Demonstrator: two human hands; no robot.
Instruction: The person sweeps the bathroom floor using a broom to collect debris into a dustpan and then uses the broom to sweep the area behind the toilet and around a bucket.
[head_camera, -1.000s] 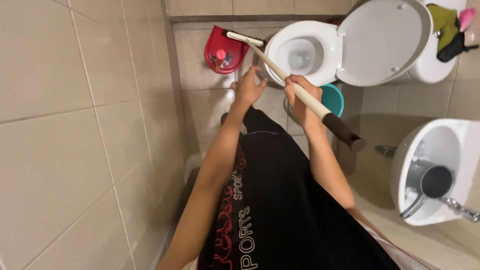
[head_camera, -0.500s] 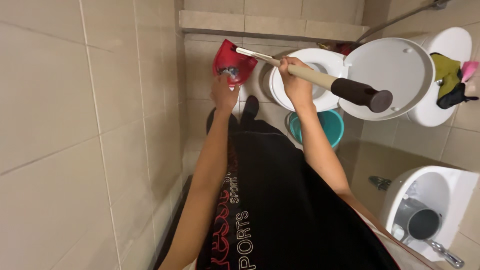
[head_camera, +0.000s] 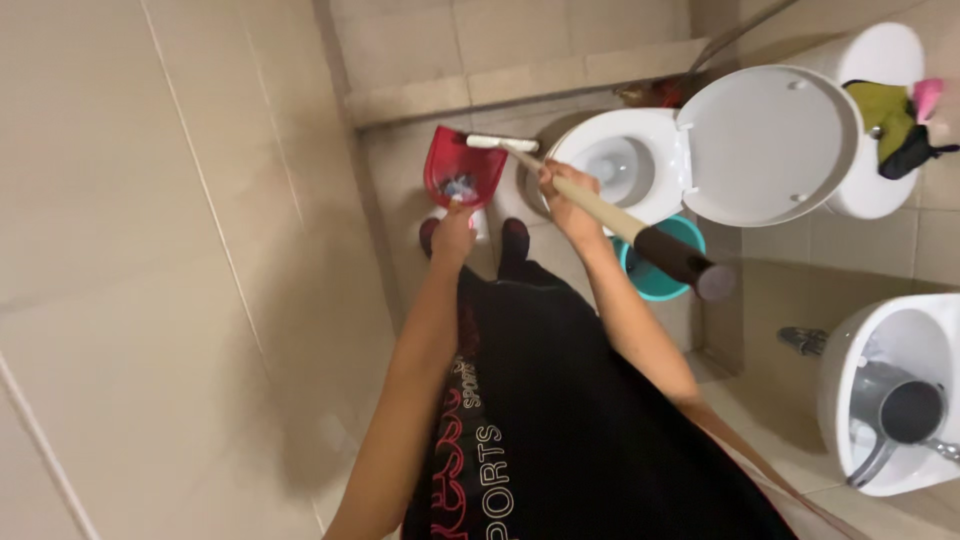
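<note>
Left hand (head_camera: 453, 237) lowered onto 1 red dustpan (head_camera: 464, 172), right hand (head_camera: 566, 195) gripping 1 broom (head_camera: 600, 208)

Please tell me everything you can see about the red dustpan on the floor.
The red plastic dustpan is scoop-shaped, wide at the far end and narrowing toward the person. It rests low on the beige tiled floor, beside the white toilet bowl. A small pile of grey debris lies inside it. The left hand holds its near end. The white head of the long wooden-handled broom, held by the right hand, lies at its far edge.
</note>
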